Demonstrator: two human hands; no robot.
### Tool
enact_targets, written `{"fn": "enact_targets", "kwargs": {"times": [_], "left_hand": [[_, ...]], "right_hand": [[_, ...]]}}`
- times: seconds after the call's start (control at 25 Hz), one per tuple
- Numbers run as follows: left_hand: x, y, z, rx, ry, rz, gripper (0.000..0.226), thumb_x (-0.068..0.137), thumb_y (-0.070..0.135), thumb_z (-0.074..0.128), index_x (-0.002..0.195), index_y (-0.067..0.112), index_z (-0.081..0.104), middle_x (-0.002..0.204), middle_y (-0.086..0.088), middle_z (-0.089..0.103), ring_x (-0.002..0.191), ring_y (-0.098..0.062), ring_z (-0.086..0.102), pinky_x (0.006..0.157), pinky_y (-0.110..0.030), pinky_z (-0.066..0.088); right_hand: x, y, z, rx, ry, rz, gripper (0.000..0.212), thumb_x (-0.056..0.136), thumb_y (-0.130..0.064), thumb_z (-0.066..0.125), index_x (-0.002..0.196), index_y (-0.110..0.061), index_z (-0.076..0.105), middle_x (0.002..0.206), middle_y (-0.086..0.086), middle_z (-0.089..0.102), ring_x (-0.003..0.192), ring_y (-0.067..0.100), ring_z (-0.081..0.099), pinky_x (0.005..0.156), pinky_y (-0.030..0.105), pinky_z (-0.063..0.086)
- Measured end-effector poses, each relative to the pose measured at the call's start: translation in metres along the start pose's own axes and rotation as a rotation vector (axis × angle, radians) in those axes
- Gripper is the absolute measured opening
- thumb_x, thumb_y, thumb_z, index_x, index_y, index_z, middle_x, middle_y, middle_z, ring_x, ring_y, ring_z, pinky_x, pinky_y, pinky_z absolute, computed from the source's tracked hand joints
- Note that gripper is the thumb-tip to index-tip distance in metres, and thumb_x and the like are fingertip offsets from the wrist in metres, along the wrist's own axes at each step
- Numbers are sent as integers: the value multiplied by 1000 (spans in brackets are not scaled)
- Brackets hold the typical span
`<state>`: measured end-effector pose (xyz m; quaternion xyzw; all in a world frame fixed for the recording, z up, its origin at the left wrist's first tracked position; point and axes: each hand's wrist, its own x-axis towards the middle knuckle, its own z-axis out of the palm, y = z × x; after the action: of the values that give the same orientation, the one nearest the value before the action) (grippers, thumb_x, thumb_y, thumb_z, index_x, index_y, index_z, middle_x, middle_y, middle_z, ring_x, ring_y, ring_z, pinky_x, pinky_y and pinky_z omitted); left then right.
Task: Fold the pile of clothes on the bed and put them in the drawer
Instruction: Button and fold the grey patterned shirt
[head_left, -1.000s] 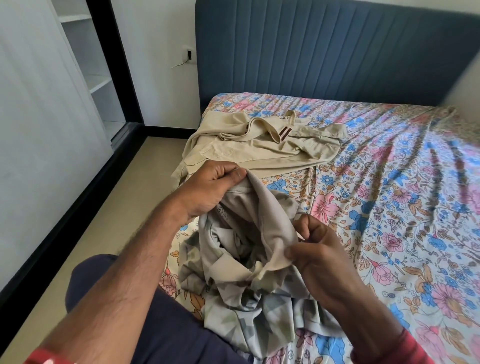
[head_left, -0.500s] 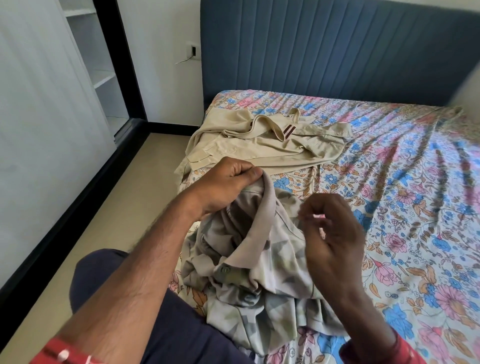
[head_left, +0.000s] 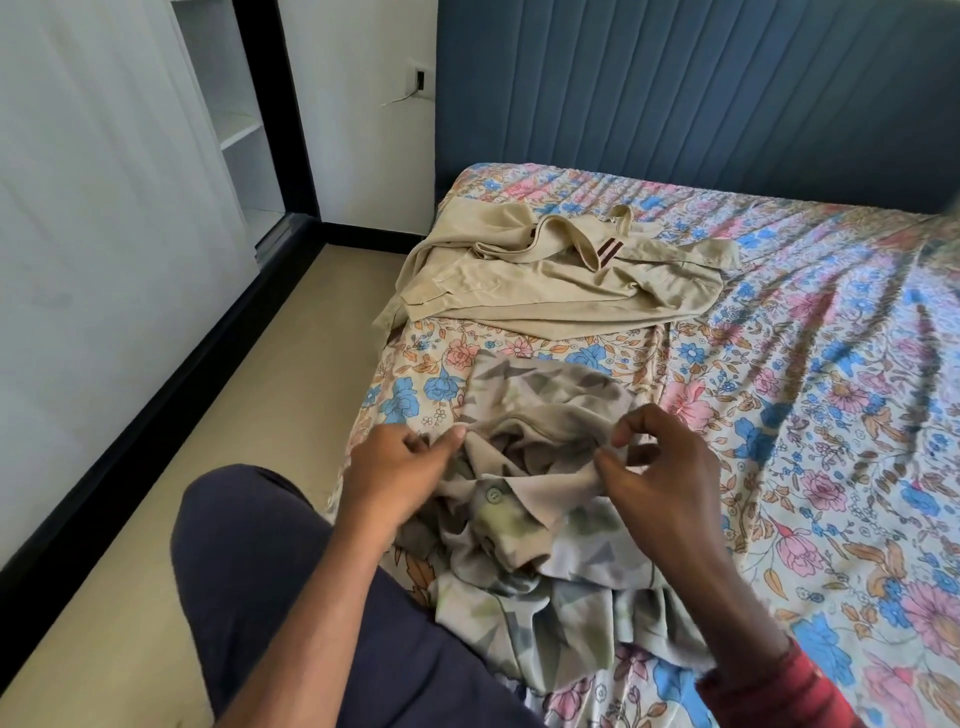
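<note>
Head view, single frame.

A patterned shirt (head_left: 545, 499), grey-beige with faded green and grey shapes, is seen crumpled at the lower centre of the frame, lying on the bed (head_left: 810, 395) near its left edge. The collar is turned up toward the camera; one pale button is visible just below the collar, at centre.

The left hand (head_left: 400, 467) is placed at the left side of the collar. Its fingers are curled inward and the thumb is pressed against a fold of the shirt, so cloth is pinched there. The right hand (head_left: 654, 473) is placed at the right side of the collar. Thumb and forefinger are brought nearly together on the collar edge, with the other fingers loosely bent above; the cloth appears nipped between the two tips, though the contact is partly hidden by the fingers.

A beige shirt (head_left: 561, 275), with a dark red and white striped tab at its neck, is spread unfolded farther up the bed, above centre, apart from the patterned shirt. Part of it hangs over the left edge of the bed.

The floral sheet is seen wrinkled across the right half. A blue padded headboard (head_left: 675, 93) fills the upper right. Open white shelves (head_left: 234, 119) are visible at the upper left. A red sleeve cuff (head_left: 779, 686) is seen at the lower right, and a dark trouser leg (head_left: 291, 597) at the lower left.
</note>
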<state>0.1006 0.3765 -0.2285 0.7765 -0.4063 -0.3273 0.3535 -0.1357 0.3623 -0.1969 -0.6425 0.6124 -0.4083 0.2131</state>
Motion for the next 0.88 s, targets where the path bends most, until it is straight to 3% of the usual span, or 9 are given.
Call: {"fn": "enact_targets", "kwargs": {"times": [0.08, 0.16, 0.24, 0.36, 0.48, 0.56, 0.64, 0.76, 0.88], "left_hand": [[-8, -11, 2, 28, -73, -87, 60, 80, 71, 68, 66, 14, 59, 56, -5, 68, 53, -28, 68, 54, -32, 54], [-14, -18, 5, -56, -180, -145, 56, 85, 64, 69, 71, 9, 65, 52, -5, 66, 44, -24, 63, 44, -27, 48], [-17, -20, 9, -296, -259, -208, 39, 91, 40, 75, 79, 3, 68, 59, -10, 65, 45, -22, 60, 40, -26, 46], [-23, -16, 12, -700, -303, -258, 6, 89, 4, 74, 90, 1, 69, 81, -19, 71, 59, -23, 66, 49, -30, 57], [-29, -11, 15, -1075, -380, -197, 36, 76, -12, 73, 111, -3, 67, 97, -22, 73, 79, -27, 72, 66, -33, 63], [-34, -9, 18, -1285, -475, -117, 54, 69, -13, 78, 120, -2, 63, 105, -23, 72, 90, -31, 73, 76, -39, 63], [-38, -11, 20, -1408, -530, -65, 70, 62, -8, 85, 127, -1, 60, 112, -23, 70, 96, -34, 72, 81, -43, 63], [-38, -15, 21, -1497, -503, -48, 76, 65, -12, 81, 133, 9, 54, 110, -18, 68, 97, -33, 71, 75, -43, 63], [-39, -13, 19, -1526, -469, -17, 66, 73, -19, 65, 127, 19, 56, 89, -10, 62, 81, -23, 67, 67, -34, 61]], "right_hand": [[-5, 8, -4, -15, 18, 11, 25, 81, -7, 76, 75, -24, 60, 79, -9, 70, 75, -3, 67, 53, 12, 43], [-11, 13, -8, -38, 27, 10, 26, 82, -7, 78, 74, -24, 59, 81, -10, 69, 79, -8, 64, 54, 8, 42], [-17, 18, -8, -66, -16, -5, 27, 81, -9, 80, 75, -25, 59, 85, -12, 67, 81, -4, 64, 56, 8, 42], [-19, 13, -6, -168, -78, -50, 30, 78, -12, 82, 83, -33, 60, 104, -11, 59, 96, 14, 61, 68, 15, 39], [-13, -16, -8, -171, -9, -275, 22, 80, -21, 82, 90, -28, 63, 106, -14, 57, 100, 10, 56, 78, 28, 40], [-15, -43, -5, -71, -207, -328, 27, 80, -47, 80, 95, -29, 65, 95, -20, 63, 88, 1, 62, 74, 19, 47], [-19, -61, 8, -90, -495, -218, 47, 73, -67, 77, 104, -34, 65, 88, -19, 68, 85, -4, 64, 70, 15, 51], [-21, -60, 27, -245, -478, -171, 53, 66, -57, 88, 109, -38, 63, 78, -17, 65, 78, -8, 60, 64, 12, 42], [-23, -53, 33, -140, -384, -73, 59, 68, -39, 91, 120, -35, 64, 76, -14, 64, 77, -9, 59, 62, 9, 41]]}}
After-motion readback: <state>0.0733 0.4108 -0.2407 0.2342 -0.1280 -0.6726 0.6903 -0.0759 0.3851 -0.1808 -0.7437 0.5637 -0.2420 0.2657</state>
